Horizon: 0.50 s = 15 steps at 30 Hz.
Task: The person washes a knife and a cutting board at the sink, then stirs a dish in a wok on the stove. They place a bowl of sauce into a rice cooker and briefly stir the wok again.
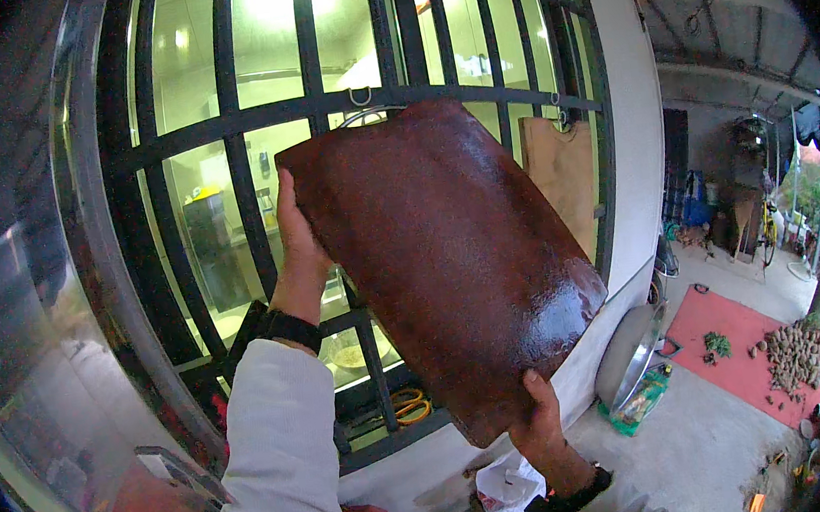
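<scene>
A large dark reddish-brown board point(447, 252) with a glossy, wet-looking face is held up, tilted, before a barred window. Its material is not certain. My left hand point(302, 230) grips its left edge near the upper corner. At the bottom edge, my right hand point(543, 414) holds it with the thumb on the front face; the fingers behind are hidden. Partly covered by the board's top is a curved metal rim or wire point(369, 114) at the window bars. A lighter wooden board point(562, 165) hangs on the bars to the right.
Black window bars point(233, 110) carry metal hooks. A metal-framed glass door point(89, 237) stands at the left. Yellow-handled scissors point(411, 406) lie on the sill. Lower right, a large metal basin point(641, 351) leans by the wall, near a red mat point(722, 373) bearing a heap of tubers or similar.
</scene>
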Available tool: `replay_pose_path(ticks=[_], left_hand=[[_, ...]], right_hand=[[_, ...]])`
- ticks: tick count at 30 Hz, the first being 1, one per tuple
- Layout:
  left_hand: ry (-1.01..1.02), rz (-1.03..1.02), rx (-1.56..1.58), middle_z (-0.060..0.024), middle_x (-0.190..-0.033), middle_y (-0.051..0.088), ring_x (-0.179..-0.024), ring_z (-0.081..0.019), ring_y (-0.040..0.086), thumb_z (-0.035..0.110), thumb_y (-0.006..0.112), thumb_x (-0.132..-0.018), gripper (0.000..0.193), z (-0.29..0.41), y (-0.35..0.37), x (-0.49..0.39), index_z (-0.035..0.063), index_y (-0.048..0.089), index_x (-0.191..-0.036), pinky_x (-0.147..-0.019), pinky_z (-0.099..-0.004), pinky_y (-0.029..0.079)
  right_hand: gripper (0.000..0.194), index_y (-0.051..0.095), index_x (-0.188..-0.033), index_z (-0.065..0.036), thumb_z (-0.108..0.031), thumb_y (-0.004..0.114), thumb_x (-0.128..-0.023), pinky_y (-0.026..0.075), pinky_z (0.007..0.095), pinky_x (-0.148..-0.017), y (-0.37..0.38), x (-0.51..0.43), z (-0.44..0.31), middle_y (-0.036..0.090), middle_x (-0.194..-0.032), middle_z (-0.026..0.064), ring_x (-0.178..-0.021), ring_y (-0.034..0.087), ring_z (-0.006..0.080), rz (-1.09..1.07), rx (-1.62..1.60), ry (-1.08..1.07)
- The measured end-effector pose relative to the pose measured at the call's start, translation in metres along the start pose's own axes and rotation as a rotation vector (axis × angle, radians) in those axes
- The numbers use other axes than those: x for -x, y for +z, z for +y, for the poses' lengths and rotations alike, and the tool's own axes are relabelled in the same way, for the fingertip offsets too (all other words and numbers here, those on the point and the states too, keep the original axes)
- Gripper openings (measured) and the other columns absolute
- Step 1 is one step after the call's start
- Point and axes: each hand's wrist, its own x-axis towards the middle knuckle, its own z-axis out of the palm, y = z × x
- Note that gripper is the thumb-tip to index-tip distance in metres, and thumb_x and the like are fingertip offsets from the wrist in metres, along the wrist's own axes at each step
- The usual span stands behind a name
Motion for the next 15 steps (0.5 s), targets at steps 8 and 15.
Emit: replay_pose_path(ticks=[8,15], left_hand=[[-0.008,0.098,-0.125,-0.0088,-0.117,0.051,-0.103,-0.0249,0.050,0.050,0.036,-0.088,0.054,-0.007,-0.027,0.018,0.0083,0.045,-0.121,-0.090,-0.0389,0.039],[-0.007,0.359,-0.978,-0.0084,-0.107,0.057,-0.093,-0.0209,0.055,0.028,0.057,-0.076,0.052,-0.013,-0.035,0.094,-0.0020,0.046,-0.118,-0.081,-0.0342,0.042]], right_hand=[[0.045,0.040,-0.120,-0.007,-0.021,0.056,-0.080,0.043,0.0402,-0.085,-0.030,0.006,0.041,0.049,-0.115,0.0086,-0.102,0.050,0.0240,-0.027,0.007,0.198],[0.037,0.049,-0.113,-0.010,-0.028,0.057,-0.082,0.048,0.0435,-0.077,-0.079,-0.045,0.134,0.055,-0.109,0.0087,-0.098,0.053,0.0242,-0.095,-0.090,0.607]])
